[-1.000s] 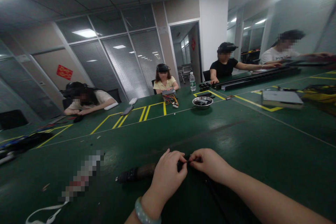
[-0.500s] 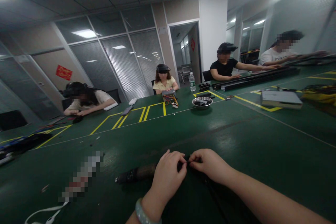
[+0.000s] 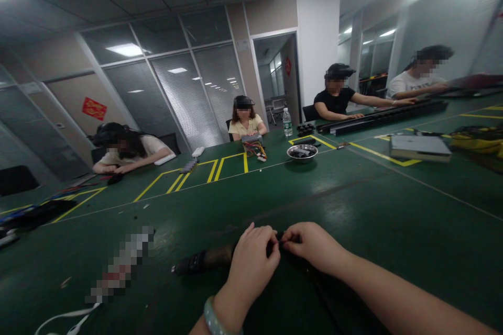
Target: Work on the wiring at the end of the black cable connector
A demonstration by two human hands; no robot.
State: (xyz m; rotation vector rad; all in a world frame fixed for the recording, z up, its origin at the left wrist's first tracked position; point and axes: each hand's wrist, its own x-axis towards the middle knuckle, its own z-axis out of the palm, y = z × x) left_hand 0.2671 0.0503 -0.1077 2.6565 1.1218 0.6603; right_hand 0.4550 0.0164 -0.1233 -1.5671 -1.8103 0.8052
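Hardly moved, left hand [image 3: 253, 254] and right hand [image 3: 312, 245] curl inward, fingers [image 3: 274, 255] pinching a small dark piece [image 3: 280, 242] between them.

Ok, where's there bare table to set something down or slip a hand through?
Green table looks bare between the right hand and the metal bowl, and from the right forearm towards the flat grey box. Crowded: left of the left hand, with the dark tool and white cord; around the bowl, by the bottle and black parts.
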